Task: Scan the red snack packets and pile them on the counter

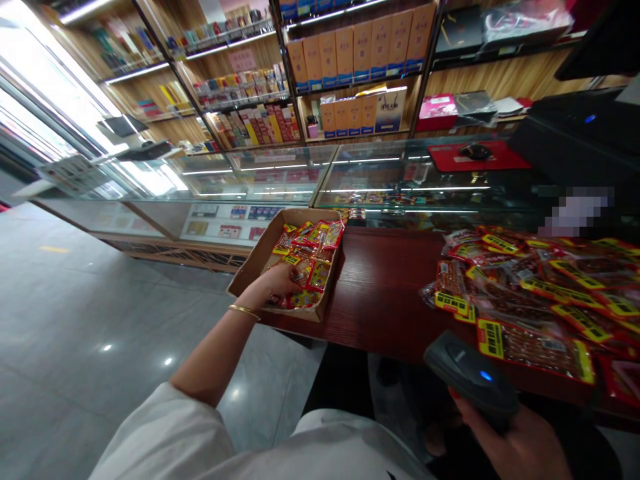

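Note:
My left hand [281,280], with a gold bangle at the wrist, reaches into a shallow cardboard box [245,272]. Its fingers are bent down around a shiny snack packet [301,275] among other red and yellow packets [320,233] lying in the box. The fingertips are partly hidden. At the lower right, my right hand [525,437] is wrapped round the handle of a dark barcode scanner [473,373], whose blue light is lit. The scanner's head is near a pile of clear snack packets with yellow labels [543,350].
The box and pile lie on a dark red wooden table [377,293]. Behind it runs a glass display counter [400,177], with a red mouse pad [443,157] and computer mouse [475,152] on top. Stocked shelves [350,50] line the wall. Grey tiled floor [100,333] stretches left.

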`<act>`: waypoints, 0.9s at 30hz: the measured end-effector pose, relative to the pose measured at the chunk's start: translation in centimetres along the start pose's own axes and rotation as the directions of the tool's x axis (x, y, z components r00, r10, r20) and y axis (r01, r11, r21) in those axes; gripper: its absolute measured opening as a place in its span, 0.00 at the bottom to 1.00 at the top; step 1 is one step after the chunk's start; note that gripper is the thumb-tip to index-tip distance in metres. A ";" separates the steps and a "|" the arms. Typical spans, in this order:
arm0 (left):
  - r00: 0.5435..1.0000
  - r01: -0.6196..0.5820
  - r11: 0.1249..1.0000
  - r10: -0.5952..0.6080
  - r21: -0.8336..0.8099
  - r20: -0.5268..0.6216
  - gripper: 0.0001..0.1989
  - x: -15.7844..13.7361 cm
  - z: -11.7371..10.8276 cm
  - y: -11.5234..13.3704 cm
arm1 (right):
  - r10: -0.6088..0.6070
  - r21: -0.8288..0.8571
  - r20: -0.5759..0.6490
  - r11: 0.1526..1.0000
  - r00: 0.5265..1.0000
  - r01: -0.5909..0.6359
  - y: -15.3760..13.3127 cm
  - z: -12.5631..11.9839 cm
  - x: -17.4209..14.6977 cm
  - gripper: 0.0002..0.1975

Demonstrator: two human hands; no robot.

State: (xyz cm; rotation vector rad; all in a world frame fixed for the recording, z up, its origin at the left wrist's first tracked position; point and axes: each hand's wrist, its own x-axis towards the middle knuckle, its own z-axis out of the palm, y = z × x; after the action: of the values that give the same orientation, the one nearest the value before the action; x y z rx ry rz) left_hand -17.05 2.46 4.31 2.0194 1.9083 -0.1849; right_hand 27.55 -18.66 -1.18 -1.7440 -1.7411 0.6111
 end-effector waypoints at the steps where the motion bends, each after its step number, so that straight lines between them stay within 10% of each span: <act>1: 1.000 0.010 1.000 -0.010 -0.011 -0.013 0.14 0.0 0.0 -0.1 | 0.006 0.004 -0.004 1.000 1.000 -0.006 0.0 0.0 0.0 0.18; 6: 0.994 0.045 0.954 -0.073 -0.298 -0.083 0.13 -0.7 -0.2 -0.9 | 0.062 0.002 -0.006 0.998 0.998 -0.062 -0.2 0.0 0.2 0.20; 13: 0.823 -0.279 0.439 -0.349 -0.854 -0.449 0.25 -4.7 -3.9 2.9 | 0.133 0.005 -0.084 0.991 0.988 -0.133 -0.4 0.0 0.2 0.19; 16: 0.893 -0.356 0.146 -0.239 -0.923 -0.382 0.26 -6.2 -3.7 8.3 | 0.124 0.027 -0.098 0.992 0.987 -0.122 -0.9 0.1 0.3 0.19; 19: 0.988 -0.152 -0.004 0.025 -0.988 -0.152 0.23 -6.1 -0.3 13.8 | 0.108 0.050 -0.102 0.993 0.989 -0.104 -1.5 0.2 0.5 0.19; 22: 0.976 -0.042 0.116 0.217 -0.992 -0.016 0.24 -4.9 4.2 17.0 | 0.032 0.078 -0.053 0.997 0.998 -0.028 -2.3 0.2 0.8 0.16; 27: 0.963 -0.257 0.661 0.232 -0.705 -0.134 0.23 -3.6 7.4 17.1 | -0.005 0.059 -0.061 0.998 0.998 0.008 -3.1 0.2 0.8 0.14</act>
State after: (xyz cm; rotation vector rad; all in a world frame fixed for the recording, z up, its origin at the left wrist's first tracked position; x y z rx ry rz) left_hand 0.61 -3.91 1.42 1.6724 1.3595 0.5926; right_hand 25.20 -17.92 0.85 -1.6986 -1.6702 0.5951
